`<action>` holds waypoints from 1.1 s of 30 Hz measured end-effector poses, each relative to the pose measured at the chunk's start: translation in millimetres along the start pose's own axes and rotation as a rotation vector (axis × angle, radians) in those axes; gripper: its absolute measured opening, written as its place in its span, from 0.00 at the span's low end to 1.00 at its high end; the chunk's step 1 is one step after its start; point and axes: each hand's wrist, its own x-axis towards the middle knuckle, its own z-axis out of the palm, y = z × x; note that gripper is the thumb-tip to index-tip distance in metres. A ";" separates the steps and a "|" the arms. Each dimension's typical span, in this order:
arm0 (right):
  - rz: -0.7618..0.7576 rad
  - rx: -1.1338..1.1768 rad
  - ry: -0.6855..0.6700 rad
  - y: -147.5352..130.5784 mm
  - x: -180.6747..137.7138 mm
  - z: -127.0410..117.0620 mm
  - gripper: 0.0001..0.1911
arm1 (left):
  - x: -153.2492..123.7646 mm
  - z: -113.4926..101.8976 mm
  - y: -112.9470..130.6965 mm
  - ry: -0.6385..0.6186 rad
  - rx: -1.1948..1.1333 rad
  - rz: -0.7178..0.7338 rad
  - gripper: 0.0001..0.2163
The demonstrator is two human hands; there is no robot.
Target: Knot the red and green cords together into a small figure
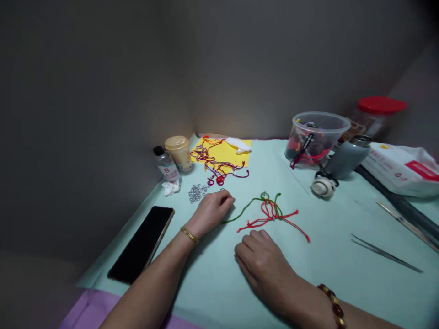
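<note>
Left hand (pixel 211 211) resting on pale green tabletop (pixel 329 228), fingers loosely curled; cannot tell whether pinching anything small. Right hand (pixel 259 265) lying released, fingers relaxed, grasping nothing, just below red-and-green cords (pixel 270 214). Cords sprawling on tabletop between hands and slightly ahead, green end reaching close to left hand. Metal rings (pixel 195 193) heaping just beside left hand. Black phone (pixel 140 244) lying left of left forearm. Tweezers (pixel 386 252) lying well right of right hand. Maroon cords (pixel 219 163) tangling over yellow paper (pixel 236 155) farther ahead.
</note>
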 end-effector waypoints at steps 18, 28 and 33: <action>0.021 -0.450 -0.144 -10.6 56.8 21.3 0.06 | -152.7 -20.8 34.8 0.228 -0.293 -0.112 0.11; 0.035 -0.463 -0.078 -18.5 38.5 17.1 0.09 | -185.7 -27.0 17.0 0.160 -0.277 -0.162 0.14; 0.068 -0.412 -0.010 -19.1 22.4 12.7 0.08 | -146.4 -30.4 22.2 0.138 -0.183 -0.049 0.14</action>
